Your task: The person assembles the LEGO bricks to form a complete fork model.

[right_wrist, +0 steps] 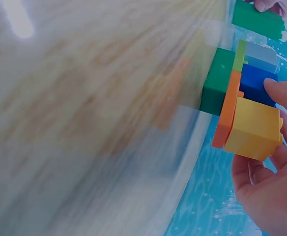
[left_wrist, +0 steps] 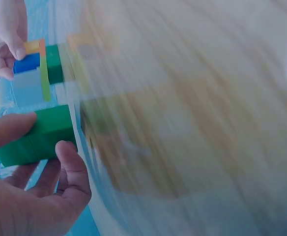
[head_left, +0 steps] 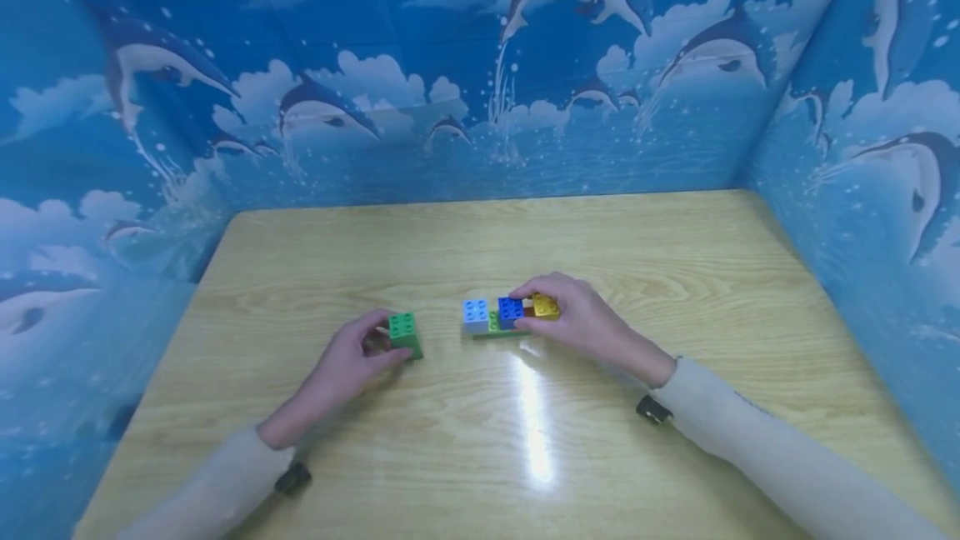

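On the left of the table, my left hand [head_left: 341, 365] grips a green block [head_left: 402, 326] between thumb and fingers; the left wrist view shows a seam across it, like two stacked bricks. To its right stands a built group of toy bricks. My right hand [head_left: 588, 325] pinches the dark blue brick [head_left: 511, 312] in that group. Beside the blue one sit a light blue brick [head_left: 476, 317] and a yellow brick [right_wrist: 254, 128]. Beneath them lie a light green plate [right_wrist: 239, 55] and an orange plate [right_wrist: 225, 115], with a green brick [right_wrist: 217, 81] at the bottom.
The wood-grain table [head_left: 315, 257] carries a bright light reflection [head_left: 534, 423] in front of the bricks. A blue dolphin-print backdrop [head_left: 420, 107] rises behind it and at both sides. Each sleeve has a small black device [head_left: 654, 409] near the cuff.
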A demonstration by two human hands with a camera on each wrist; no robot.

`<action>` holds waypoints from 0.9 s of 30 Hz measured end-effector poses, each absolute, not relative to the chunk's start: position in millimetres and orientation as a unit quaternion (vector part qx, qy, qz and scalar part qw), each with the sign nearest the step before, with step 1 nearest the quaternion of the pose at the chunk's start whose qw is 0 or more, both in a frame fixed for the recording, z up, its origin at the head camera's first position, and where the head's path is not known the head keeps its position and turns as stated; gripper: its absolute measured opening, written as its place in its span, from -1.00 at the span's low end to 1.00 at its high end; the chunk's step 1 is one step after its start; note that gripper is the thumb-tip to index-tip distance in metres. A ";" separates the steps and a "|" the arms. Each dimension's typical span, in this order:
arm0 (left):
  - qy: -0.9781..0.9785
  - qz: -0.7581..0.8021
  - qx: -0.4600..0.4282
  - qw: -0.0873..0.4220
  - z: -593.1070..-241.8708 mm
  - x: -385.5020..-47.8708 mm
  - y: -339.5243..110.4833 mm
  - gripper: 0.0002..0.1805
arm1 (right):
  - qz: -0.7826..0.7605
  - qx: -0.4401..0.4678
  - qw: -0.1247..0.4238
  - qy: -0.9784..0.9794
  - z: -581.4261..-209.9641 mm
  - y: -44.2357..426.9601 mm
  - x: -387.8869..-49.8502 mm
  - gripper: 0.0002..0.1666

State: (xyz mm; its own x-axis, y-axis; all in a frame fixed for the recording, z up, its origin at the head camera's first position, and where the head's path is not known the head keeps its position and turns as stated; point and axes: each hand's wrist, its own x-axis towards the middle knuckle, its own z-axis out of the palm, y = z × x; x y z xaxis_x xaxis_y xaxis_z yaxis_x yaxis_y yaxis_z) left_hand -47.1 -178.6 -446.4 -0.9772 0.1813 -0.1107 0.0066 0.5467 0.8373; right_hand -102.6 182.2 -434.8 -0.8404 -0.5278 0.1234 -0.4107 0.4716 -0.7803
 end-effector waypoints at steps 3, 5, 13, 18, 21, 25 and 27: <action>0.870 0.480 0.055 0.098 -446.8 -45.5 -171.8 -0.53 | -0.437 -0.275 0.063 0.854 -434.8 182.6 -103.1 -0.55; 0.864 0.489 0.057 0.102 -447.4 -44.9 -167.7 -0.53 | -0.439 -0.274 0.061 0.853 -434.4 183.0 -103.0 -0.55; 0.847 0.519 0.056 0.105 -450.4 -42.6 -148.3 -0.57 | -0.441 -0.268 0.045 0.856 -428.4 188.1 -100.3 -0.54; 0.844 0.522 0.059 0.108 -453.7 -41.1 -134.7 -0.53 | -0.442 -0.264 0.037 0.856 -426.0 192.5 -100.5 -0.55; 0.843 0.522 0.067 0.108 -454.9 -39.4 -128.4 -0.50 | -0.444 -0.263 0.029 0.856 -423.1 194.7 -100.2 -0.56; 0.841 0.524 0.081 0.103 -456.0 -37.9 -121.8 -0.48 | -0.445 -0.259 0.018 0.857 -417.9 196.2 -99.6 -0.57; 0.838 0.528 0.088 0.105 -456.4 -37.4 -118.8 -0.48 | -0.447 -0.256 0.017 0.857 -415.8 196.3 -99.0 -0.57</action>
